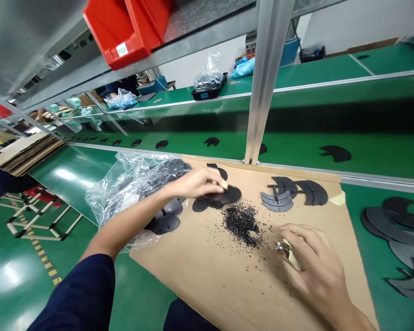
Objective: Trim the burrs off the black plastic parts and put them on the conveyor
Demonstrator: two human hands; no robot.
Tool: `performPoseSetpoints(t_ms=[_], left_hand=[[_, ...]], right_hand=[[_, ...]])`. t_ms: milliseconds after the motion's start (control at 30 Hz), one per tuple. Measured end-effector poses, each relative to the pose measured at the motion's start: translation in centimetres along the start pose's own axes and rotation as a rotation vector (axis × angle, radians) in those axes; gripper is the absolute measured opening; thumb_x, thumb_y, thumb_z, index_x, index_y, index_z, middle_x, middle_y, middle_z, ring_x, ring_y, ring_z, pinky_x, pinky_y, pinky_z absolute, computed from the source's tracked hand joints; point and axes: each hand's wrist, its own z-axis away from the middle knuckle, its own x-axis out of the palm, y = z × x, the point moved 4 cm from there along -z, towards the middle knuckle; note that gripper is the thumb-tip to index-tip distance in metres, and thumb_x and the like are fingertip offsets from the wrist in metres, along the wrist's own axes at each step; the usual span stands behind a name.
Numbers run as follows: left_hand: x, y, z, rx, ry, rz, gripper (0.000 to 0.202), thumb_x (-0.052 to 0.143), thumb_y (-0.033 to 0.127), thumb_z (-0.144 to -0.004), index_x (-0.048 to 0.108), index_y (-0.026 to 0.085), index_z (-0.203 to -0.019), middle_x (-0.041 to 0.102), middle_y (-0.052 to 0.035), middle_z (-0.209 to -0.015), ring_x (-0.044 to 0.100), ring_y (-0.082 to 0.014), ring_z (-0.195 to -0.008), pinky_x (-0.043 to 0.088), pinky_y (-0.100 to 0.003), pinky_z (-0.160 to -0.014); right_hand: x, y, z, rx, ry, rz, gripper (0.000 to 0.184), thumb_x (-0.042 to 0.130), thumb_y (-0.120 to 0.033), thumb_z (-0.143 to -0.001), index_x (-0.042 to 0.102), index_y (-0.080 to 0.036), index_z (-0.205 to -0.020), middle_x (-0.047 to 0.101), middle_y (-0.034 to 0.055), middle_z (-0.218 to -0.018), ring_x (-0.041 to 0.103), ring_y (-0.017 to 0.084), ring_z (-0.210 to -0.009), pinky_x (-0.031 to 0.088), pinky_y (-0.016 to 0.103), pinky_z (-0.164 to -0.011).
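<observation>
My left hand (203,183) reaches across to the flat black plastic parts (232,195), its thumb and fingers closed at the edge of one that looks blurred. A pale finger cot covers one fingertip. My right hand (310,262) is closed around a small shiny metal tool (281,247), mostly hidden by the fingers; its kind is unclear. Between the hands lies a pile of tiny black pieces (241,223), with loose ones scattered around it. Curved black parts (278,202) rest on the brown paper (200,262) beyond my right hand.
A clear plastic bag (124,184) with black parts sits at the left. More curved parts (396,225) lie on the green table at the right. A metal post (262,92) rises at the back, by a green channel (186,133) holding spaced black parts. A red bin (131,41) is overhead.
</observation>
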Motion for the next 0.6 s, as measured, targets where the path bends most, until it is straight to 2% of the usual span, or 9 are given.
performPoseSetpoints(t_ms=[67, 133, 167, 233, 333, 400, 500, 600], left_hand=[[-4.0, -3.5, -1.7, -0.123, 0.042, -0.217, 0.013, 0.070, 0.025, -0.090, 0.080, 0.019, -0.096, 0.077, -0.0074, -0.095, 0.072, -0.0192, -0.087, 0.056, -0.031, -0.082], [-7.3, -7.7, -3.1, -0.349, 0.099, -0.408, 0.013, 0.070, 0.021, -0.088, 0.081, 0.018, -0.094, 0.078, -0.0081, -0.104, 0.072, -0.0225, -0.101, 0.053, -0.032, -0.095], [-8.5, -9.9, -3.6, -0.469, 0.119, -0.471, 0.014, 0.069, 0.020, -0.087, 0.081, 0.019, -0.094, 0.078, -0.0069, -0.109, 0.072, -0.0230, -0.106, 0.051, -0.030, -0.100], [-9.9, -13.4, -4.1, -0.590, 0.145, -0.515, 0.015, 0.066, 0.018, -0.085, 0.081, 0.018, -0.091, 0.078, -0.0072, -0.111, 0.071, -0.0257, -0.111, 0.050, -0.031, -0.103], [-10.3, -17.3, -4.2, -0.718, 0.131, -0.520, 0.014, 0.066, 0.016, -0.081, 0.080, 0.016, -0.085, 0.080, -0.0081, -0.101, 0.072, -0.0283, -0.106, 0.052, -0.031, -0.099], [-9.9, -19.0, -4.5, -0.794, 0.111, -0.519, 0.014, 0.067, 0.017, -0.080, 0.079, 0.016, -0.087, 0.080, -0.0089, -0.097, 0.073, -0.0287, -0.104, 0.053, -0.031, -0.097], [-8.6, -19.9, -6.1, -0.841, 0.121, -0.514, 0.022, 0.062, 0.025, -0.088, 0.077, 0.015, -0.102, 0.079, -0.0114, -0.107, 0.071, -0.0277, -0.110, 0.052, -0.030, -0.099], [-6.3, -19.3, -8.2, -0.864, 0.135, -0.486, 0.032, 0.057, 0.034, -0.095, 0.072, 0.012, -0.111, 0.075, -0.0168, -0.115, 0.069, -0.0296, -0.114, 0.051, -0.036, -0.101]], right_hand=[[0.1, 0.4, 0.2, -0.011, -0.018, 0.027, 0.025, 0.064, -0.015, -0.091, 0.062, -0.022, -0.114, 0.068, 0.0128, -0.102, 0.064, 0.029, -0.095, 0.055, 0.044, -0.080], [0.2, 0.6, 0.3, 0.004, -0.038, 0.022, 0.027, 0.063, -0.016, -0.091, 0.061, -0.022, -0.117, 0.067, 0.0131, -0.102, 0.064, 0.030, -0.096, 0.055, 0.045, -0.080], [0.1, 0.7, 0.3, 0.019, -0.044, 0.016, 0.028, 0.063, -0.016, -0.091, 0.061, -0.022, -0.118, 0.067, 0.0131, -0.102, 0.064, 0.030, -0.096, 0.055, 0.045, -0.079], [0.1, 0.8, 0.3, 0.050, -0.062, 0.006, 0.030, 0.061, -0.015, -0.091, 0.061, -0.023, -0.120, 0.067, 0.0129, -0.102, 0.064, 0.029, -0.095, 0.056, 0.045, -0.078], [-0.1, 1.0, 0.6, 0.083, -0.078, 0.007, 0.032, 0.061, -0.014, -0.089, 0.061, -0.023, -0.120, 0.068, 0.0125, -0.101, 0.065, 0.029, -0.093, 0.057, 0.045, -0.078], [-0.2, 1.2, 0.9, 0.092, -0.087, 0.008, 0.034, 0.061, -0.012, -0.089, 0.061, -0.022, -0.121, 0.068, 0.0127, -0.102, 0.065, 0.029, -0.094, 0.057, 0.045, -0.078], [-0.2, 1.5, 1.1, 0.100, -0.097, 0.017, 0.039, 0.057, -0.009, -0.087, 0.062, -0.022, -0.124, 0.068, 0.0133, -0.105, 0.065, 0.030, -0.098, 0.058, 0.047, -0.079], [-0.1, 1.4, 0.8, 0.064, -0.108, 0.048, 0.041, 0.057, -0.007, -0.086, 0.063, -0.023, -0.123, 0.069, 0.0120, -0.104, 0.066, 0.029, -0.098, 0.059, 0.048, -0.082]])
